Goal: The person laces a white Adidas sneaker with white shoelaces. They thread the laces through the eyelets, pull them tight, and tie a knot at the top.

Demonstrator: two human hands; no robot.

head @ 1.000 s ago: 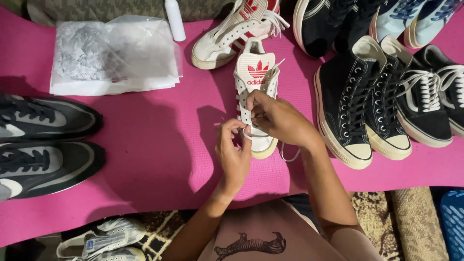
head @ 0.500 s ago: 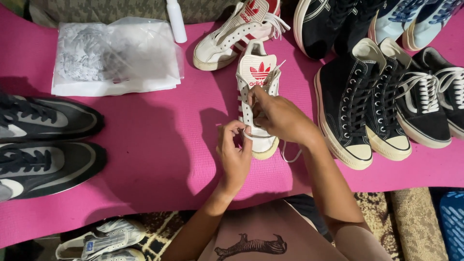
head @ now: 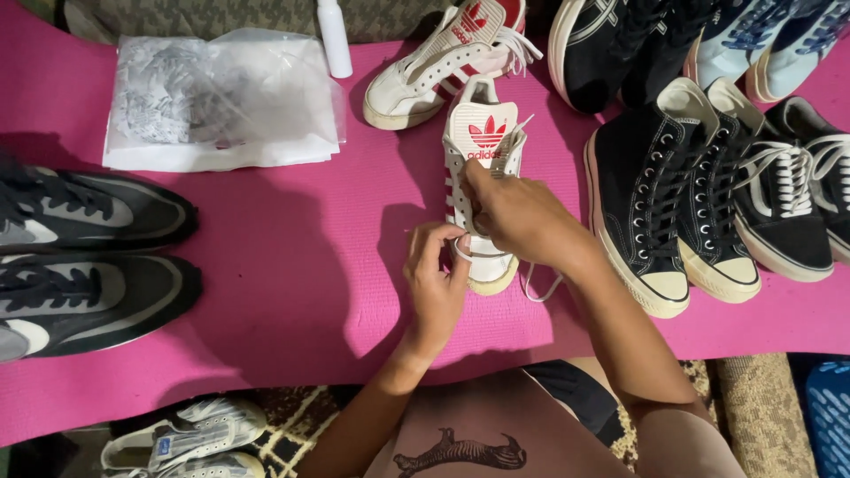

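A white sneaker (head: pixel 479 142) with a red tongue mark stands toe toward me on the pink mat (head: pixel 292 265). My left hand (head: pixel 436 283) pinches a loop of its white lace (head: pixel 460 252) near the toe. Over the middle eyelets, my right hand (head: pixel 518 212) grips the lace as well. A loose lace end (head: pixel 540 288) trails onto the mat beside the toe cap. The matching white sneaker (head: pixel 438 62) lies on its side just behind.
Two black high-top shoes (head: pixel 655 195) stand right of the sneaker, with more dark and light shoes (head: pixel 788 204) beyond. Two dark trainers (head: pixel 80 257) lie at the left. A clear plastic bag (head: pixel 221 97) and a white bottle (head: pixel 334 35) sit at the back. Grey sneakers (head: pixel 177 434) rest on the carpet.
My right hand has shifted slightly up the sneaker toward the tongue. My left hand stays at the toe end, holding the lace loop.
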